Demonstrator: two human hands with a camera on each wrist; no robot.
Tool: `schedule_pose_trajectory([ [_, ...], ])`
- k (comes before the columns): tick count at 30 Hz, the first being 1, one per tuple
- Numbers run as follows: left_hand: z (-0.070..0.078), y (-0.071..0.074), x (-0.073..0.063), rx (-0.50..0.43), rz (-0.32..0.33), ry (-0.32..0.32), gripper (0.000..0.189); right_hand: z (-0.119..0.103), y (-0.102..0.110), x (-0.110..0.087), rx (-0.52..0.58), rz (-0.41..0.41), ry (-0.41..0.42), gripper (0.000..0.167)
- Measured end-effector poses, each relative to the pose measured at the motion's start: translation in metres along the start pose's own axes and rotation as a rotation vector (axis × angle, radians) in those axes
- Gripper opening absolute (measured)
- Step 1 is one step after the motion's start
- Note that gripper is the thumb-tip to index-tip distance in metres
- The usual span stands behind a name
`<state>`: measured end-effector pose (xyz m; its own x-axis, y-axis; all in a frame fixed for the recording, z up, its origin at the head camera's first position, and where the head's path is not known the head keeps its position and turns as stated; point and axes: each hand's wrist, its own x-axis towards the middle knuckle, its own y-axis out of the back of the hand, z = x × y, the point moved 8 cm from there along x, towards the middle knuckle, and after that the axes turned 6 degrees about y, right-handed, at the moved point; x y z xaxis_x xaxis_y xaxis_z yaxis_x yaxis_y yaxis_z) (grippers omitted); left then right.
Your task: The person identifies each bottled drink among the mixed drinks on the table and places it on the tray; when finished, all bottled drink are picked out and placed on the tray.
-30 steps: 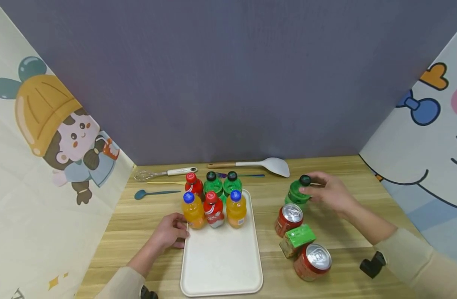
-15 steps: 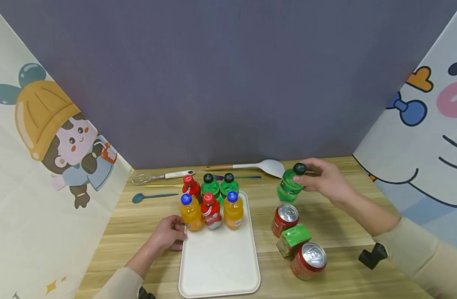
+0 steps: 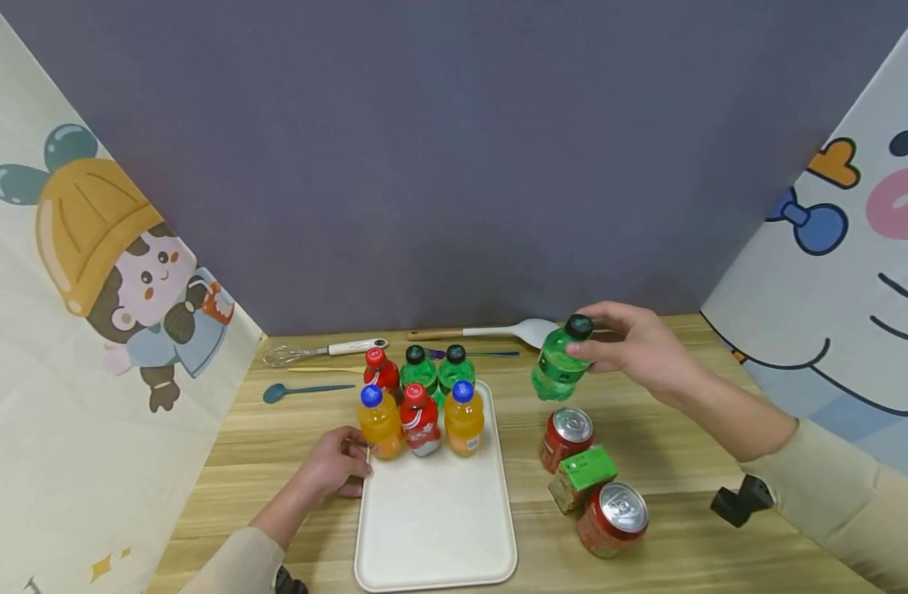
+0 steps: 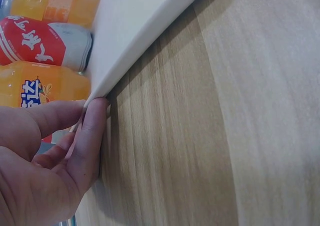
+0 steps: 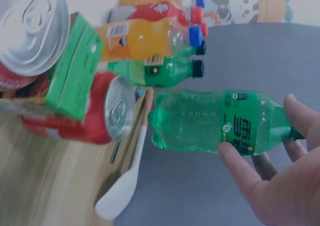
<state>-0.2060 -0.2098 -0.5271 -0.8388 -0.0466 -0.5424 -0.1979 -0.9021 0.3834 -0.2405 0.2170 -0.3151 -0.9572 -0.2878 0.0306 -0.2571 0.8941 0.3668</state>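
Note:
My right hand (image 3: 632,346) grips a green soda bottle (image 3: 557,373) with a black cap near its neck and holds it, slightly tilted, above the table behind the cans. In the right wrist view the whole bottle (image 5: 210,121) shows between thumb and fingers. My left hand (image 3: 333,464) pinches the left rim of a white tray (image 3: 435,528); the left wrist view shows thumb and fingers (image 4: 92,131) at that rim. On the tray's far end stand two orange-drink bottles (image 3: 464,421), two red bottles (image 3: 421,425) and two green bottles (image 3: 456,375), partly hiding one another.
Right of the tray stand a red can (image 3: 565,437), a green-topped carton (image 3: 584,477) and another red can (image 3: 612,520). Along the back lie a whisk (image 3: 323,351), a white spatula (image 3: 491,332) and a thin dark fork. A blue spoon (image 3: 305,389) lies at left.
The green bottle in my right hand has risen from behind the far can and moved left, tilting. My left hand stays at the tray rim. The view has shifted slightly.

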Motion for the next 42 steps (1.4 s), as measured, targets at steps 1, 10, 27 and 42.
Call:
schedule_pose_trajectory([
  [1, 0.0, 0.0, 0.0, 0.002, -0.001, 0.001, 0.052, -0.003, -0.003, -0.001, 0.001, -0.005, 0.002, 0.051],
  [10, 0.002, 0.0, 0.0, -0.002, -0.003, -0.008, 0.051, -0.025, -0.038, -0.003, 0.013, -0.076, 0.07, 0.043],
  [27, 0.0, 0.0, 0.001, -0.011, -0.003, -0.013, 0.051, -0.048, -0.119, -0.002, 0.071, -0.26, 0.166, 0.036],
  [42, 0.001, -0.001, 0.003, -0.023, -0.013, -0.009, 0.051, -0.03, -0.183, 0.005, -0.011, -0.363, 0.153, 0.032],
])
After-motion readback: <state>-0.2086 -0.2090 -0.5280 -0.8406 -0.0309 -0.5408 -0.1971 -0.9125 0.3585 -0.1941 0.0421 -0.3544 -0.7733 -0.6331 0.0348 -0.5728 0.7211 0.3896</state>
